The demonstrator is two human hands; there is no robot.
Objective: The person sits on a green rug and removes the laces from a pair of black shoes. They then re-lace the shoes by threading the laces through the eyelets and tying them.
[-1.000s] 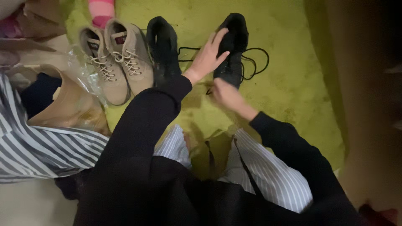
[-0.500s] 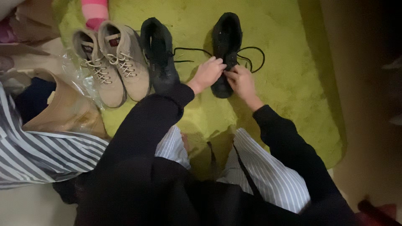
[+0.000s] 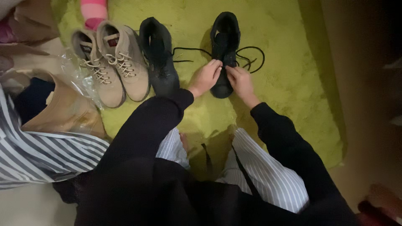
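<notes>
Both hands have edged closer together on the boot since half a second ago. On the green rug, a tan pair lies left of a second black boot. Centre, the boot has loose laces. Left hand and right hand pinch its front.

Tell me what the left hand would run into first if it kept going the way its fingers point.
The left hand points up and to the right, and its fingers already rest against the side of the black shoe. That shoe is what it would meet first, probably at the laced front.
</notes>
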